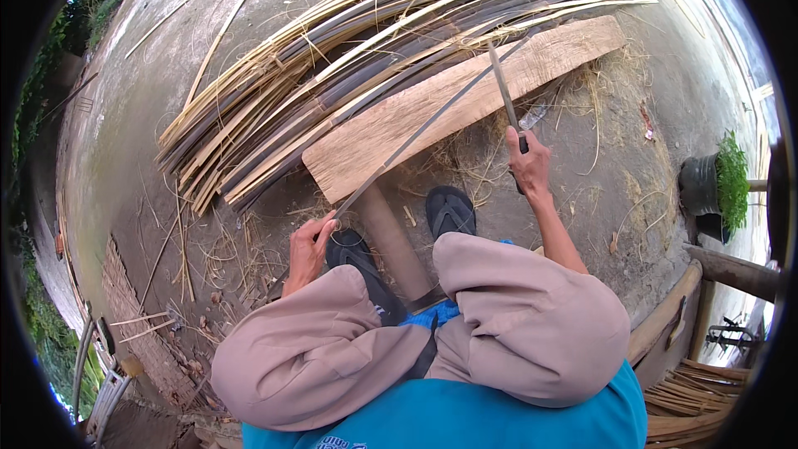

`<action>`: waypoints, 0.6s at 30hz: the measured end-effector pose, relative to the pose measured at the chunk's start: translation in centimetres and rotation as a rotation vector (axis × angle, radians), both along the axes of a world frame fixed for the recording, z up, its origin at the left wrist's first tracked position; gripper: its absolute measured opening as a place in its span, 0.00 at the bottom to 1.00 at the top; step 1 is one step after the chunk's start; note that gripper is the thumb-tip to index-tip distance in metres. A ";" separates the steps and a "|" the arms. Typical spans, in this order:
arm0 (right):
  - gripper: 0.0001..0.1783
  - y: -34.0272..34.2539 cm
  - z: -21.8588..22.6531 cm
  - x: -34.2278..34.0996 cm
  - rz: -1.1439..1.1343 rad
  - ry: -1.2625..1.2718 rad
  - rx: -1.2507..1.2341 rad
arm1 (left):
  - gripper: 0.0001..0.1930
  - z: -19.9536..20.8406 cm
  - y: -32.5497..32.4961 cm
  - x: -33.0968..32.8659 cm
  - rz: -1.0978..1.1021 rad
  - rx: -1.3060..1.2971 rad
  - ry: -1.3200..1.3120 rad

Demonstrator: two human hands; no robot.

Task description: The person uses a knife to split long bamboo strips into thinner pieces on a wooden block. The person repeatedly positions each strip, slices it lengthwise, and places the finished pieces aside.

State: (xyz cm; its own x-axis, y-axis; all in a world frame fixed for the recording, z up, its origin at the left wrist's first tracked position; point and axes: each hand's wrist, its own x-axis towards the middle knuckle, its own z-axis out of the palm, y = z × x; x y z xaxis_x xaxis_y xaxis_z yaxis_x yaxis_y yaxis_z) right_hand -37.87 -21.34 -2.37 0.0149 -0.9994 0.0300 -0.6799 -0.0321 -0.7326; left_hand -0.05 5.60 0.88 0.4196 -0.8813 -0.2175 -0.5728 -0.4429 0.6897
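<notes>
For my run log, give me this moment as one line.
left hand: holds strip; right hand: holds knife; strip: slants over board; knife: crosses strip in view, contact unclear; bundle: beyond board

Gry strip (407, 146), brn board (465, 115), teal shirt (465, 416)

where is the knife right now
In the head view, the knife is up and right of centre, gripped in the right hand, its blade crossing the thin strip over the wooden plank.
</notes>
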 end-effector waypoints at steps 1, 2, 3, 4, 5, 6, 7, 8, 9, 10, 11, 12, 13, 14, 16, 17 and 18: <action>0.31 -0.1 -0.3 0.4 0.068 0.058 -0.032 | 0.14 -0.9 -0.7 -0.5 -0.002 -0.045 0.006; 0.31 -0.4 -0.9 0.4 0.131 0.122 -0.067 | 0.14 -1.6 -1.2 -0.8 -0.022 -0.081 -0.022; 0.31 -0.8 -1.8 0.5 0.197 0.183 -0.100 | 0.14 -2.1 -1.6 -1.1 -0.038 -0.116 -0.054; 0.32 -1.3 -2.5 0.2 0.186 0.172 -0.092 | 0.15 -2.4 -1.7 -1.2 -0.053 -0.151 -0.087; 0.32 -2.0 -2.7 -0.1 0.114 0.100 -0.023 | 0.15 -2.5 -1.5 -1.2 -0.066 -0.175 -0.118; 0.33 -2.7 -2.8 -0.5 0.040 0.028 0.046 | 0.15 -2.3 -0.9 -1.3 -0.080 -0.201 -0.149; 0.33 -3.0 -2.9 -0.8 -0.036 -0.045 0.113 | 0.15 -2.2 -0.4 -1.4 -0.096 -0.227 -0.181; 0.33 -2.7 -3.0 -0.5 0.006 -0.039 0.107 | 0.16 -2.1 0.2 -1.3 -0.097 -0.177 -0.226; 0.33 -1.9 -2.6 0.3 0.049 -0.031 0.097 | 0.17 -2.1 0.6 -1.3 -0.094 -0.129 -0.270; 0.33 -0.8 -2.4 1.2 0.091 -0.023 0.087 | 0.17 -2.3 0.7 -1.4 -0.094 -0.083 -0.312; 0.33 0.5 -1.8 2.1 0.132 -0.009 0.075 | 0.17 -2.2 0.3 -1.6 -0.080 -0.064 -0.304; 0.32 2.7 -1.3 3.4 0.280 0.004 0.172 | 0.16 -1.8 -0.5 -1.9 -0.070 -0.046 -0.293; 0.31 5.3 -1.2 4.4 0.429 0.048 0.130 | 0.16 -1.3 -1.6 -2.2 -0.067 -0.032 -0.282; 0.29 7.9 -1.4 5.7 0.584 0.074 0.087 | 0.16 -0.8 -2.0 -2.1 -0.064 -0.009 -0.194; 0.30 10.8 0.3 7.5 0.706 0.184 0.048 | 0.16 0.3 -2.6 -0.6 -0.047 0.041 -0.027; 0.31 9.6 -0.4 6.6 0.568 0.149 0.042 | 0.16 0.5 -2.4 0.3 -0.069 0.042 0.002; 0.32 7.0 -1.5 4.8 0.420 0.111 0.037 | 0.17 0.8 -2.1 1.4 -0.100 0.045 0.030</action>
